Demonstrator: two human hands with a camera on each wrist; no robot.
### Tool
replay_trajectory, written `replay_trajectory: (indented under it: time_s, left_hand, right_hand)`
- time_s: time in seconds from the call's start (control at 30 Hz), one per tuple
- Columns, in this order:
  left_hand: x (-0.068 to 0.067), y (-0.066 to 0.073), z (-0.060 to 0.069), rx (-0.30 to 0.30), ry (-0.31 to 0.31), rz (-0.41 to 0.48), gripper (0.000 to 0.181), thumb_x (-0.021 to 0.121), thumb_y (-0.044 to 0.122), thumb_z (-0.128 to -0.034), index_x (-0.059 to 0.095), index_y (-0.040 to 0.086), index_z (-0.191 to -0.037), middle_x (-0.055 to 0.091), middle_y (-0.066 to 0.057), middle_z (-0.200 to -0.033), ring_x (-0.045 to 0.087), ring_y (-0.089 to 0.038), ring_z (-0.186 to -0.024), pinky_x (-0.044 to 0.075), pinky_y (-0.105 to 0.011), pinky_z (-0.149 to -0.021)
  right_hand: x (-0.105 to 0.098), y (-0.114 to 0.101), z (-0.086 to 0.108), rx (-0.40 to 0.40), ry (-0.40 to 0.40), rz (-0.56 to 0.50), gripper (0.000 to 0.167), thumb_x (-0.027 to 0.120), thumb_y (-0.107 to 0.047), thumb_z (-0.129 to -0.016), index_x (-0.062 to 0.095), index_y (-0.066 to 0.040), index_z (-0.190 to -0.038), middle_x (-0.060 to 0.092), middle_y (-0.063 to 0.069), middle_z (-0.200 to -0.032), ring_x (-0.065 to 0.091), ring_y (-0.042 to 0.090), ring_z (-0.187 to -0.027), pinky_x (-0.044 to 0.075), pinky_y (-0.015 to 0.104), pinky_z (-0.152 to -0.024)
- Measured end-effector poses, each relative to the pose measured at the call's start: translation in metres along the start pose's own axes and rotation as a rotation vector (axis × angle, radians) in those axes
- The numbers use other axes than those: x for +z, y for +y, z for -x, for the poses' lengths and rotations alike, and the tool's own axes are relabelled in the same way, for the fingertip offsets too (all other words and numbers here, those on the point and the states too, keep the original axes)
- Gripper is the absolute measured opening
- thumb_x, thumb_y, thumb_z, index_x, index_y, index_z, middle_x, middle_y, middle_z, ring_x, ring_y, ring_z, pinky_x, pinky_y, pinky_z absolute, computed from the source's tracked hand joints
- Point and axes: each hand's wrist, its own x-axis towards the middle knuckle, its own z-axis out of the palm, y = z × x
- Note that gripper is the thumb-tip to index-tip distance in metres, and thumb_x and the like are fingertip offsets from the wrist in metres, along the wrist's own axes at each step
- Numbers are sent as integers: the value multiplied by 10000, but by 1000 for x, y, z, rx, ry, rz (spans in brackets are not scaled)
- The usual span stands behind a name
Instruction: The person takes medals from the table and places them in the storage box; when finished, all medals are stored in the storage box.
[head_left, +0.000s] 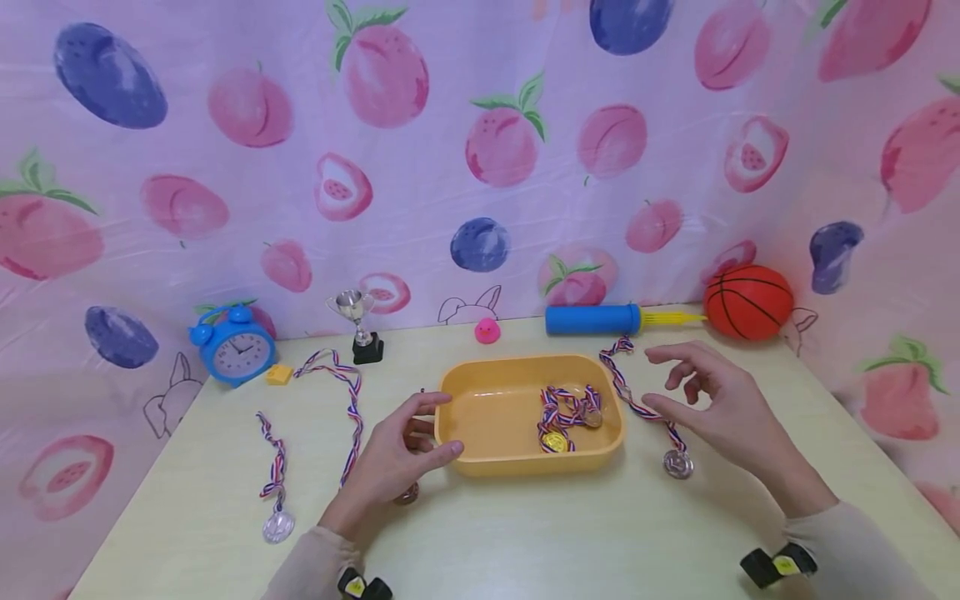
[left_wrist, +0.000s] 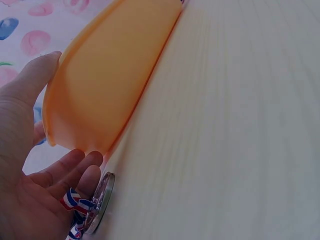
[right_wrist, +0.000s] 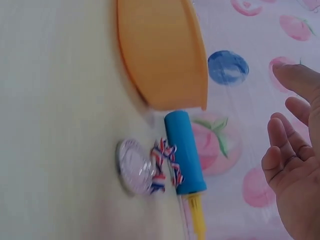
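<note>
My left hand is at the left end of a yellow plastic tray, its fingertips touching the end wall and rim. Inside the tray lie a gold medal and a bronze-coloured medal with striped ribbons. Partly hidden under the left hand is another medal, its ribbon running back along the table. To the tray's right, my right hand hovers with thumb and fingers apart, holding nothing. Below it, a silver medal lies on the table, its ribbon stretching back.
At far left lies another silver medal. A blue alarm clock, yellow block, small trophy, pink duck, blue pump and orange basketball line the back edge before a fruit-print curtain.
</note>
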Motion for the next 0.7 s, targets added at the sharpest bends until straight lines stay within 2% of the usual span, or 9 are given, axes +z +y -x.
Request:
replay_trajectory:
  time_s: [0.17, 0.33, 0.57, 0.7]
  left_hand:
    - [-1, 0, 0, 0, -3, 0, 715, 943, 343, -926, 612, 277, -1556, 661, -75, -1484, 718, -260, -1111, 610, -390, -973]
    - [-1, 1, 0, 10, -7, 3, 715, 940, 335, -929, 608, 269, -1559, 660, -85, -1487, 725, -263, -1103, 615, -376, -962]
    - [-1, 1, 1, 11, -9, 7, 718, 938, 319, -931, 603, 261, -1564, 656, -94, -1501, 729, -257, -1099, 619, -360, -953]
    - [-1, 1, 1, 8, -8, 5, 719, 938, 325, -932, 603, 262, -1564, 659, -86, -1495, 727, -257, -1101, 616, -367, -960]
  right_hand:
    - [-9, 20, 18, 16, 16, -18, 626, 961, -123, -893, 698, -212, -1454, 698, -119, -1271, 642, 88, -945, 533, 155, -746]
    - [-14, 36, 38, 66, 21, -55, 642, 969, -73, -866, 708, -215, -1435, 705, -155, -1257, 656, 122, -924, 537, 184, -723]
    - [-16, 45, 53, 84, -44, -146, 591, 914, -47, -921, 685, -144, -1457, 706, -133, -1255, 660, 140, -894, 554, 227, -693]
    - [-14, 49, 55, 101, -75, -162, 591, 911, -70, -932, 676, -153, -1468, 700, -116, -1268, 659, 152, -912, 557, 230, -707]
